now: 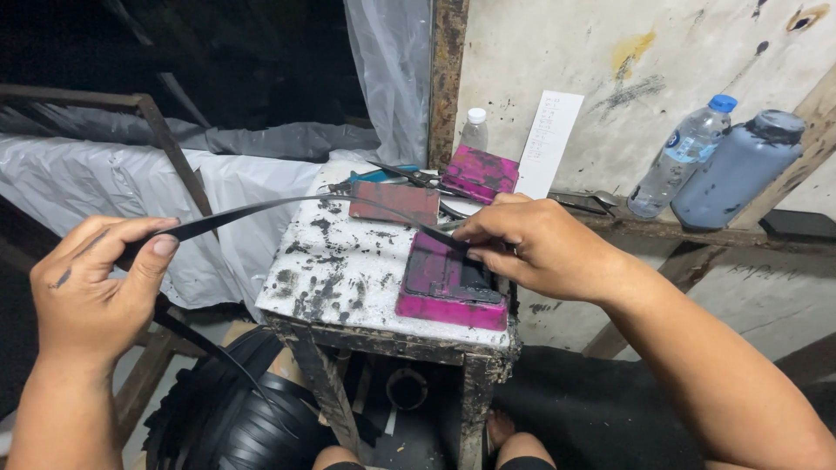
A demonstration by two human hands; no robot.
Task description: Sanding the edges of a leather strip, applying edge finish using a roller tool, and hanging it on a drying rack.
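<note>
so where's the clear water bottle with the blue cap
The blue-capped water bottle leans against the stained wall at upper right on the wooden ledge, just left of the grey bottle.

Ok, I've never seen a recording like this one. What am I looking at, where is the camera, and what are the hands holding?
There is no machine here: a person works with two bare hands, and the single camera sits on their head, looking down, so you see their own arms reach in from below.

The left hand pinches one end of a long thin black strip, and the right hand pinches it further along, so it arches between them. The right hand holds it over a pink-stained block on a small white stand spattered with black marks.

Also on the stand: a reddish block, another pink block, scissors and a small capped bottle. A ledge to the right carries a clear bottle and a grey bottle. A coil of black strip lies below on the left.
</note>
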